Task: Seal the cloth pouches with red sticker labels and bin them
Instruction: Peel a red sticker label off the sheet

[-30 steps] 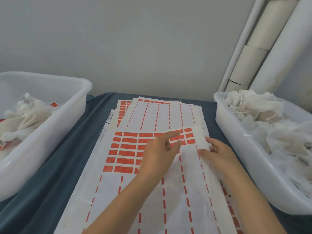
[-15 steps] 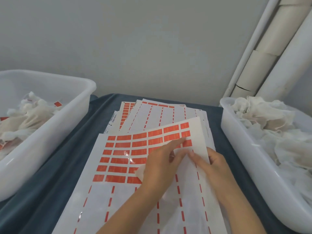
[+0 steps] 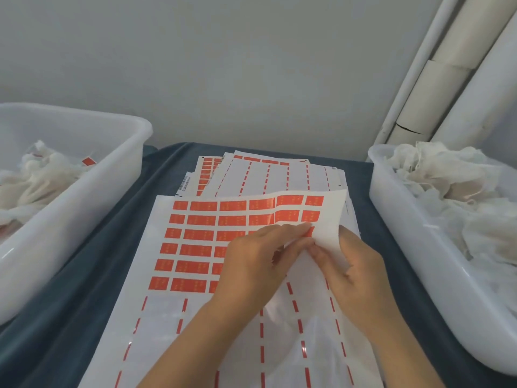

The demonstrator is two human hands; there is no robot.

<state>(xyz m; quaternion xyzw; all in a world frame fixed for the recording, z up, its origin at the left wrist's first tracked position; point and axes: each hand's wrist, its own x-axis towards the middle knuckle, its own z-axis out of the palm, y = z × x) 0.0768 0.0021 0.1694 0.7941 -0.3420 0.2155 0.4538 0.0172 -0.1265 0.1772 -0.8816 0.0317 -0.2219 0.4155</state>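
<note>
Both hands (image 3: 302, 261) seemingly pinch one red sticker (image 3: 309, 232) off the sheet (image 3: 195, 247).

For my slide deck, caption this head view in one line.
Both hands, left hand and right hand, work a red sticker label off the curled white sticker sheet.

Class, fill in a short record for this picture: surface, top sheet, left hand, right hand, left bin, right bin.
surface: dark blue cloth
top sheet: sticker sheet, red labels in rows, right corner lifted
left hand: fingers on a label at that corner
right hand: holding the lifted corner
left bin: pouches, one red label showing
right bin: unlabelled cloth pouches
</note>
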